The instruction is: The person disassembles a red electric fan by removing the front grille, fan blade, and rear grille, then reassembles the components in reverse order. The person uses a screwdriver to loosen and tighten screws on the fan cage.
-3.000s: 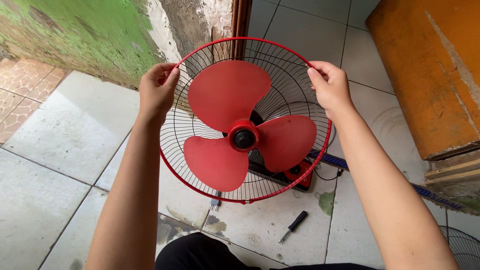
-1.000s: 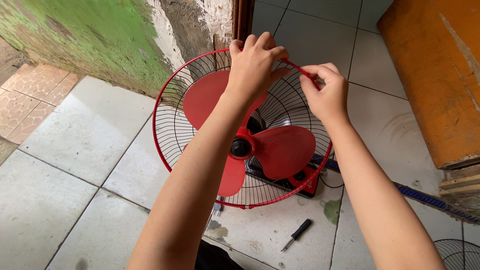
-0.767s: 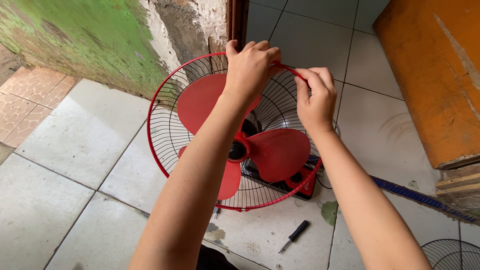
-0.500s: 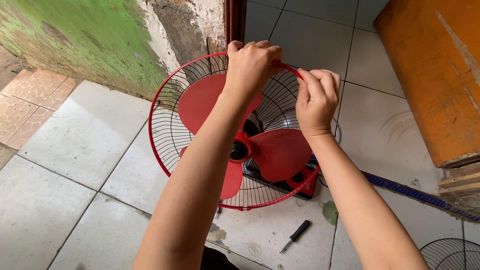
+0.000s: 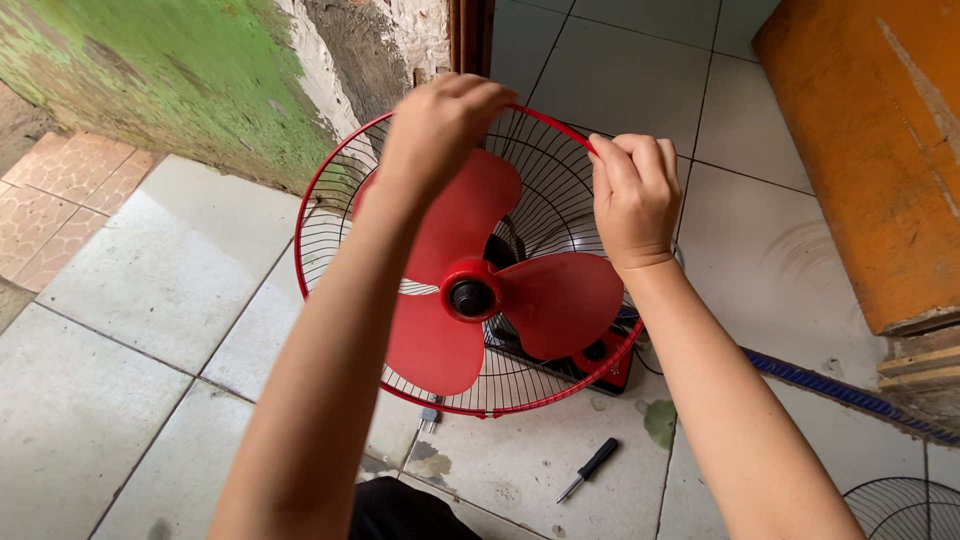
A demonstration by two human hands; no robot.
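Red wire rings the fan's rear guard (image 5: 330, 200), which stands on the pale tiled floor (image 5: 150, 290) with its three red blades (image 5: 470, 270) facing up at the person. Three seconds ago the hands were spread wide on opposite sides of the rim; now both have closed in at the top, the left hand (image 5: 440, 125) curled over it, the right hand (image 5: 635, 195) pinching the rim just beside. A black-handled screwdriver (image 5: 590, 468) lies on the floor near the fan's base.
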